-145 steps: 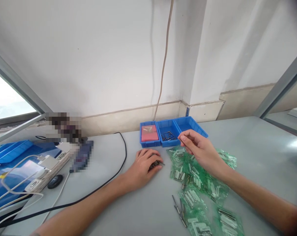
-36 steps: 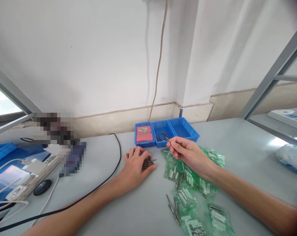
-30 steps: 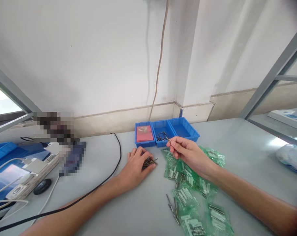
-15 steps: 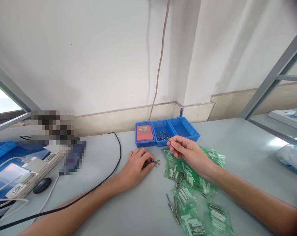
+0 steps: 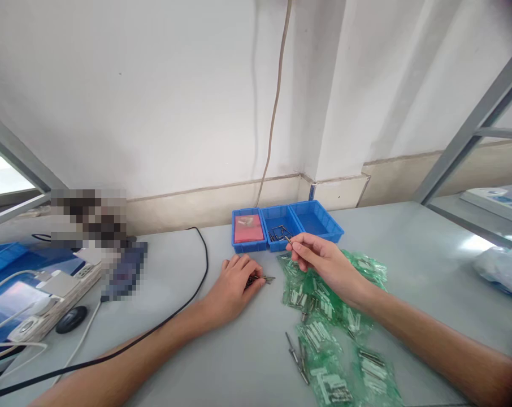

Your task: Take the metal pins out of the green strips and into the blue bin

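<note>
My left hand rests on the table, its fingers curled around a bunch of slim metal pins whose ends poke out past the thumb. Most of that bunch is hidden under the palm. Between thumb and fingertips, my right hand pinches one small metal pin, just in front of the middle blue bin. Several dark metal pins lie inside that bin. Green plastic bags of metal and white pieces spread below my right hand. Loose long metal pins lie left of the lower bags.
A blue bin with a red packet stands at the left of the row, another blue bin at the right. A black cable crosses over my left forearm. A power strip and a black mouse sit further left.
The view has shifted slightly. The pin in my right hand has tilted a little, and the pin ends by my left thumb sit closer together. Both hands stay in nearly the same place.
</note>
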A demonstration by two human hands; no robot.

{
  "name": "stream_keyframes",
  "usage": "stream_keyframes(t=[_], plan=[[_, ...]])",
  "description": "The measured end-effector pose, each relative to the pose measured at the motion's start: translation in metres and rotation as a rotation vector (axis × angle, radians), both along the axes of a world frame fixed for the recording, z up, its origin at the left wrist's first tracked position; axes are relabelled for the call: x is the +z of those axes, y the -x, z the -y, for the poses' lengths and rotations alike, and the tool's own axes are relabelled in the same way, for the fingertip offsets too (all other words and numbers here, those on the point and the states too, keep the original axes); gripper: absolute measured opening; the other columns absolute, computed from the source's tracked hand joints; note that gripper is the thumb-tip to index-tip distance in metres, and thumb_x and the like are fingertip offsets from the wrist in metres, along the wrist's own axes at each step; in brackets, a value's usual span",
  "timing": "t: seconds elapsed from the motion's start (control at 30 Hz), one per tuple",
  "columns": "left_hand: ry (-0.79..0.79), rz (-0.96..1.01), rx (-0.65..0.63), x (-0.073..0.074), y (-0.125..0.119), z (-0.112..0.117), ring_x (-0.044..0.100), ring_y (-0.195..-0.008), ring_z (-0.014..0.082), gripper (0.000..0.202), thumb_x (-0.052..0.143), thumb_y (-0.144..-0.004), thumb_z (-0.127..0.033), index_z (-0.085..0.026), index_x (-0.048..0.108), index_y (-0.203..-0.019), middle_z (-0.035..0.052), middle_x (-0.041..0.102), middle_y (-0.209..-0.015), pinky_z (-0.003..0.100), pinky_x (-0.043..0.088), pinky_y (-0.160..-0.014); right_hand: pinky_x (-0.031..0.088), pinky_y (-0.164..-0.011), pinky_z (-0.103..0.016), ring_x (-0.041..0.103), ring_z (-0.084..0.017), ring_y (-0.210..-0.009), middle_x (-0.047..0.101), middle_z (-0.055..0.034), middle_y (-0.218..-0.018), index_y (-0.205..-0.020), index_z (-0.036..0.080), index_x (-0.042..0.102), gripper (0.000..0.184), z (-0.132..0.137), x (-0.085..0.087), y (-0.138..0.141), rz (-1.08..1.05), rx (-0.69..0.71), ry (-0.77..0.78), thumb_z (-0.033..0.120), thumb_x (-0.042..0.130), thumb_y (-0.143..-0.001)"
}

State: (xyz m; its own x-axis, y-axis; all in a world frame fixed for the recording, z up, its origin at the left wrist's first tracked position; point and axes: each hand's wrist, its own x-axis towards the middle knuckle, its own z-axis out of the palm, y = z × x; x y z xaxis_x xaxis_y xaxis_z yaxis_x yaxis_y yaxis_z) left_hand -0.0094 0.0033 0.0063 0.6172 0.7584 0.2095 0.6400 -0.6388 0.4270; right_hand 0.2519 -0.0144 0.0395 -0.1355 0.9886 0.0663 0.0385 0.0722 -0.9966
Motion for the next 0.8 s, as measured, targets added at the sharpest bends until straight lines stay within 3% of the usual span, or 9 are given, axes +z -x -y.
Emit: stream_keyframes(t=[0.8], plan=[[-0.064,-0.106,-0.002,-0.0049,-0.0003,-0.0037,0.050,-0.098,0.0244,0.024,0.043,-0.116,-0.030,-0.021,0.060,-0.102,0.0031,0.061,-0.103,0.038,0.035,-0.085,0.038,-0.065,-0.030,0.051,-0.014,-0.068,0.063,0.0004,-0.082,-0.093,0.022,0.068,0.035,0.0000,0.0020,0.0011,-0.011,-0.015,-0.016,0.056,0.068,-0.098]])
